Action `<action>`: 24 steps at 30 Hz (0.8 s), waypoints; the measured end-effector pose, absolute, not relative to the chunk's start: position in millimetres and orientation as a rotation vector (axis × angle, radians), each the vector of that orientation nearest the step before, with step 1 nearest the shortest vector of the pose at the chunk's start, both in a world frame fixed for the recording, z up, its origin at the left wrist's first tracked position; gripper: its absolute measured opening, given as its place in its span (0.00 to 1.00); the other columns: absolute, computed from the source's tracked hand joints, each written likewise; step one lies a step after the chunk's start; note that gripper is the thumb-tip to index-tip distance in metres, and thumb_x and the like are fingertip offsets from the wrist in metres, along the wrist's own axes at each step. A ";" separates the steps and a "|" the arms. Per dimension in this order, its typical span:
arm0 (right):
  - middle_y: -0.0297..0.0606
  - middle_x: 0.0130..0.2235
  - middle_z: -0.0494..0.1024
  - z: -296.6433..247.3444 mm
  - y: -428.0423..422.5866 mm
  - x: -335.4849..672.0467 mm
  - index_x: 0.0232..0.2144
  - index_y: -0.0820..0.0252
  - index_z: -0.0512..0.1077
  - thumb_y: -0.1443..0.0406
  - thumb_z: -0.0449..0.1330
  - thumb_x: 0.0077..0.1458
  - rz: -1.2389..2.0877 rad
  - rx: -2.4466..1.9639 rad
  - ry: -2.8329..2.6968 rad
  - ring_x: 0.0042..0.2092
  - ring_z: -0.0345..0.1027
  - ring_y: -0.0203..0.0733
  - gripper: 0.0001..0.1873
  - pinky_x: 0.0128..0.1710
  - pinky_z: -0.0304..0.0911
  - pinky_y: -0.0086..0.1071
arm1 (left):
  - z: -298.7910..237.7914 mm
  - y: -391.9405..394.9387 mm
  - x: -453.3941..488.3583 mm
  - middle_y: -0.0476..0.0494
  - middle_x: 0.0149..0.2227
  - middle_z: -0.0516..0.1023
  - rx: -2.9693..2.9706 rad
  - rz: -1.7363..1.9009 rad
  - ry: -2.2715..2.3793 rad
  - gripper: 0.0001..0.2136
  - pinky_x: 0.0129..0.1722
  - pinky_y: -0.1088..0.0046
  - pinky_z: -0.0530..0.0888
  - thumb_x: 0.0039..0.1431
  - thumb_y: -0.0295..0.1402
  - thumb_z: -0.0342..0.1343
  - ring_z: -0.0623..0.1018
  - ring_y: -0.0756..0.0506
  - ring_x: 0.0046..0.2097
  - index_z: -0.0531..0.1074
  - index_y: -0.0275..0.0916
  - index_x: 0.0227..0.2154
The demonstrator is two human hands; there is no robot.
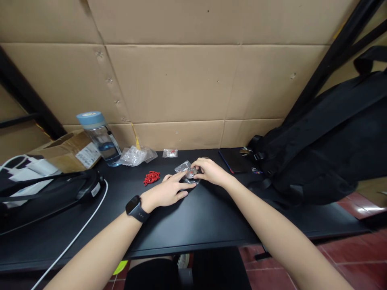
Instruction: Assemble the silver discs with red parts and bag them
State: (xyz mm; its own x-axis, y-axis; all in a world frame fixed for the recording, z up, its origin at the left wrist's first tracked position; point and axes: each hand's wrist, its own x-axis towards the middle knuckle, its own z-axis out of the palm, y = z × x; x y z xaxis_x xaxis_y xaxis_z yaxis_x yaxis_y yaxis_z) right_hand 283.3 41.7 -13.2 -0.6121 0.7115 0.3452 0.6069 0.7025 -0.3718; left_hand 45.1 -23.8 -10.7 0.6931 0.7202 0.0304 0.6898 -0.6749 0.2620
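Where both hands converge, toward the back edge of the desk point(196, 225) and about midway along it, I log the following.

Item: one clear plastic packet point(183, 166), lying between and under the fingertips of both hands, with a small round piece point(191, 173) showing at it, just left of the right thumb.

Item: left hand point(168, 191), open, palm down, fingers spread, the foremost fingertips over the packet's near side. On its wrist, one black watch point(133, 205).

Item: right hand point(211, 170), thumb and fingers bent inward about the round piece from the right; whether they grip it I cannot tell.

Item: one tangle of red cord point(151, 177), left of the left hand and apart from it.

Item: one small flat packet point(170, 153), near the back edge, beyond the hands.

Item: crumpled clear bags point(134, 156), farther left along that edge, beside a blue-lidded bottle point(102, 141).

Item: one cardboard box point(68, 152), labelled in white, toward the back left corner.

Item: one dark flat object point(237, 161), near the back edge, right of the right hand.

Item: one black backpack point(326, 141), at the right end.
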 end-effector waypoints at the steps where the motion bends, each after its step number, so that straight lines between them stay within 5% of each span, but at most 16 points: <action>1: 0.35 0.39 0.76 -16.8 42.4 280.3 0.43 0.54 0.76 0.64 0.72 0.51 0.228 -1.053 -2.424 0.40 0.71 0.40 0.17 0.39 0.62 0.31 | -12.0 -24.1 45.1 0.43 0.72 0.54 2.677 0.203 1.116 0.21 0.64 0.47 0.61 0.69 0.36 0.50 0.56 0.35 0.71 0.66 0.60 0.63; 8: 0.42 0.46 0.75 -31.1 46.2 260.6 0.46 0.56 0.74 0.64 0.63 0.60 0.048 -1.169 -2.307 0.48 0.70 0.46 0.11 0.47 0.65 0.38 | -13.1 -23.8 45.5 0.44 0.69 0.60 2.717 0.350 1.094 0.21 0.62 0.53 0.63 0.64 0.27 0.50 0.62 0.37 0.69 0.73 0.56 0.56; 12: 0.42 0.46 0.75 -27.8 50.5 268.1 0.53 0.57 0.70 0.60 0.62 0.62 0.389 -0.837 -2.340 0.46 0.70 0.43 0.18 0.48 0.67 0.37 | -9.6 -18.2 41.9 0.45 0.51 0.76 2.688 0.535 1.317 0.20 0.56 0.59 0.65 0.53 0.19 0.49 0.74 0.41 0.56 0.72 0.47 0.45; 16: 0.42 0.45 0.76 -27.9 56.7 279.0 0.47 0.58 0.73 0.68 0.50 0.68 0.435 -0.803 -2.272 0.48 0.70 0.42 0.12 0.51 0.65 0.38 | -14.1 -10.6 41.8 0.44 0.46 0.75 2.651 0.643 1.544 0.13 0.51 0.59 0.64 0.55 0.27 0.56 0.74 0.39 0.50 0.68 0.44 0.44; 24: 0.41 0.45 0.75 -31.0 60.4 281.8 0.38 0.57 0.76 0.66 0.61 0.63 0.307 -0.906 -2.380 0.49 0.68 0.44 0.04 0.55 0.61 0.44 | -17.6 -3.9 48.8 0.43 0.46 0.78 2.580 0.789 1.702 0.06 0.49 0.57 0.62 0.64 0.34 0.54 0.71 0.38 0.53 0.76 0.44 0.34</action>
State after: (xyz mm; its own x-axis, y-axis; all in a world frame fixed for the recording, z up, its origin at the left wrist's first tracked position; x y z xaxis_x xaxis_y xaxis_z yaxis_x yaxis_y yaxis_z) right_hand 281.8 60.4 -31.0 -0.6089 0.6676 0.4284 0.5371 0.7444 -0.3968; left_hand 48.8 -3.9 -17.6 0.3089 0.8505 0.4258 0.8745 -0.4300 0.2244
